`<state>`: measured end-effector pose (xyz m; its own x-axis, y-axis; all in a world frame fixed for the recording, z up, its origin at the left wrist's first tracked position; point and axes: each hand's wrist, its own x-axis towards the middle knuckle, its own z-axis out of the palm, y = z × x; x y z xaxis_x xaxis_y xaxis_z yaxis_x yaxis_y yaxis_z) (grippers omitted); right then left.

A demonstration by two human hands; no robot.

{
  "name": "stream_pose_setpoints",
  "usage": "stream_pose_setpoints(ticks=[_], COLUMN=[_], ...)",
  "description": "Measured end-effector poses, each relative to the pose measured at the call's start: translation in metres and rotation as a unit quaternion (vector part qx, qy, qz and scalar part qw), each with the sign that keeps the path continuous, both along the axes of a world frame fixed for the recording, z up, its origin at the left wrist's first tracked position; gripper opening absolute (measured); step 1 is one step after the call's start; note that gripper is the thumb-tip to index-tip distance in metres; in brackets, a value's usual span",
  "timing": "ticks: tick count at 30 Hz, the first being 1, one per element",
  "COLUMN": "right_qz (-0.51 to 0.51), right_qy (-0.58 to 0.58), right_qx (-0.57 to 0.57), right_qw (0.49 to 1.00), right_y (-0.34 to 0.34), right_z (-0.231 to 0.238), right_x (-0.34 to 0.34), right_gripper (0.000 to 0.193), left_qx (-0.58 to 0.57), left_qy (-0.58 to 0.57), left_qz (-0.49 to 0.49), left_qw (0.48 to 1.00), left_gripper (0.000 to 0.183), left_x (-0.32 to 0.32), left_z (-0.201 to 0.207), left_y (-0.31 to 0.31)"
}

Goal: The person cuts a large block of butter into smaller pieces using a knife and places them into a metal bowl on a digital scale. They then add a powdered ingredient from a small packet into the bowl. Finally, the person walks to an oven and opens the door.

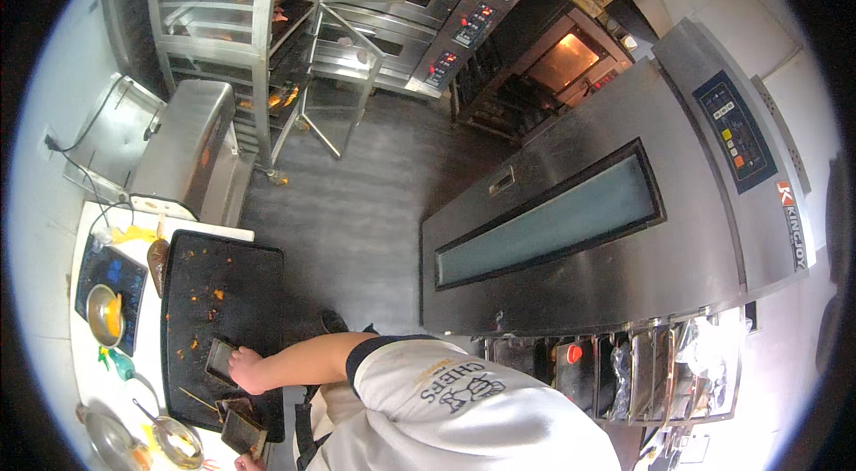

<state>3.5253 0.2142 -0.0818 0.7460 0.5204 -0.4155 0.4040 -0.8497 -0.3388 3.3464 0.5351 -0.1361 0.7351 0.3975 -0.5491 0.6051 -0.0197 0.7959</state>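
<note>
A large black baking tray (236, 293) scattered with orange-brown crumbs lies on the white table. My right hand (246, 370) is closed on the near side of a small dark rectangular baking tin (218, 358) over this tray. At the lower edge of the picture, only part of my left hand (249, 464) shows, its fingers gripping the end of a second dark tin (242, 431). A brown, crusty-looking piece (234, 407) sits against that tin; its kind is unclear. Beside it on the tray is a thin wooden stick (197, 399).
Left of the tray are a metal bowl (105, 315) with something orange in it on a dark scale (134, 273), a green-capped bottle (121, 366) and a small pan (176, 440). A steel machine (183, 145) stands beyond the table. A tall steel cabinet (580, 203) stands at the right.
</note>
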Motion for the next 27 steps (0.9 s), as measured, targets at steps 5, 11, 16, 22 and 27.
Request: stream_pose_setpoints(ticks=[5,11,16,22,27], right_qz=[-0.035,-0.052,-0.115,-0.039,-0.005], right_qy=[0.062,0.059,0.122,0.032,0.027], right_qx=[-0.046,-0.096,-0.026,-0.019,0.021], right_qw=[0.996,0.992,0.985,0.999,0.999], right_y=[0.055,0.101,0.098,0.135,0.087], right_z=[-0.034,-0.074,-0.027,-0.076,-0.07], right_x=[0.01,0.021,0.023,0.021,0.039], right_gripper=[0.041,0.046,0.066,0.03,0.023], left_qx=[0.091,0.032,-0.068,-0.066,-0.079], left_qy=[0.082,0.076,0.038,0.034,0.024], left_qz=[-0.062,0.005,0.096,0.048,-0.023], left_qw=[0.991,0.997,0.992,0.996,0.996], left_gripper=[0.035,0.049,0.061,0.062,0.057], left_x=[-0.035,-0.043,-0.036,0.044,0.128], left_z=[0.043,0.06,0.04,0.044,0.041], left_y=[0.012,0.031,0.048,0.009,-0.069])
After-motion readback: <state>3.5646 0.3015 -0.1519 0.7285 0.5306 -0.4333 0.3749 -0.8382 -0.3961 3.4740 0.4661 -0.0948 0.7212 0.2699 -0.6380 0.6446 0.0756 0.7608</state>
